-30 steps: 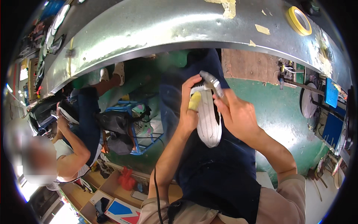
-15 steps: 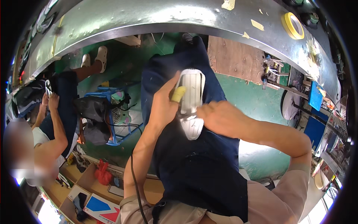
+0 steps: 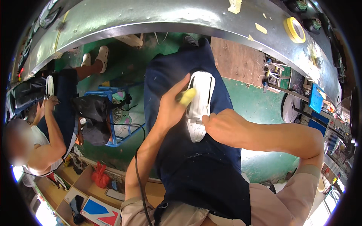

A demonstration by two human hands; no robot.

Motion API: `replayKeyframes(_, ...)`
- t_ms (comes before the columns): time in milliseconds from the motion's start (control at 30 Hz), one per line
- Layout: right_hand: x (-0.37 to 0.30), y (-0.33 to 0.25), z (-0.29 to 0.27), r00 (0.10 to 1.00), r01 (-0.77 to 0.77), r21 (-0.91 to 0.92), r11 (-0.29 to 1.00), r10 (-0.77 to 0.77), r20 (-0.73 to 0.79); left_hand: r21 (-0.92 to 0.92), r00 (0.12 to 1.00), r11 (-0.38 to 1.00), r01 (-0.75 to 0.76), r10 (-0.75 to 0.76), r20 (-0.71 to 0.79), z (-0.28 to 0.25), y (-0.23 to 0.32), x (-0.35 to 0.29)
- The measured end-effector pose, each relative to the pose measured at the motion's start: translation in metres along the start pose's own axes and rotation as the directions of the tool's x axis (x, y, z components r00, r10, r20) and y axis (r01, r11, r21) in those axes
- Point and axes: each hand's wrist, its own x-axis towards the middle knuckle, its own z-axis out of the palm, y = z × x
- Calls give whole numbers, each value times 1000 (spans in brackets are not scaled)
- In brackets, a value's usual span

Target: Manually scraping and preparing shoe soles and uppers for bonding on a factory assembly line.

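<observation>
A long white shoe upper lies lengthwise over my lap, its narrow pointed end toward my body. Along its left edge, my left hand grips it, the thumb in a yellow wrap pressed on top. My right hand is curled closed at the lower right edge. From its fingertips a thin greyish strip crosses the upper; whether this is a tool or part of the piece I cannot make out. Dark blue cloth covers my legs beneath.
A metal bench curves across the far side, with a yellow tape roll on it. At left sits another person handling a white piece, beside a blue stool frame. A black cable runs along my left arm. Cardboard boxes stand lower left.
The white upper has shifted slightly right and tilted, with my left hand moving along. My right hand has moved a little right and down, its fingers still curled.
</observation>
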Motion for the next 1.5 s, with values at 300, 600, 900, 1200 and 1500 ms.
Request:
replayKeyframes(300, 0, -7, 71, 950, -249, 418, 874, 303, -68, -832, 768, 192, 520, -531, 358, 22, -28, -67)
replayKeyframes(600, -6, 38, 44, 882, -468, 866, 179, 149, 446, -408, 775, 661, 630, -571, 271, 11, -44, -42)
replayKeyframes(900, -39, -8, 77, 983, -40, 314, 949, -19, 184, -124, 956, 948, 294, -293, 32, 38, -59, -51)
replayKeyframes(1200, -34, 15, 23, 875, -163, 527, 834, 368, -313, -409, 995, 909, 77, -42, 94, 48, -46, -73)
replayKeyframes(1500, 2, 37, 28, 912, -111, 265, 958, 204, -355, -168, 1000, 986, -5, 10, 26, 49, -54, -64)
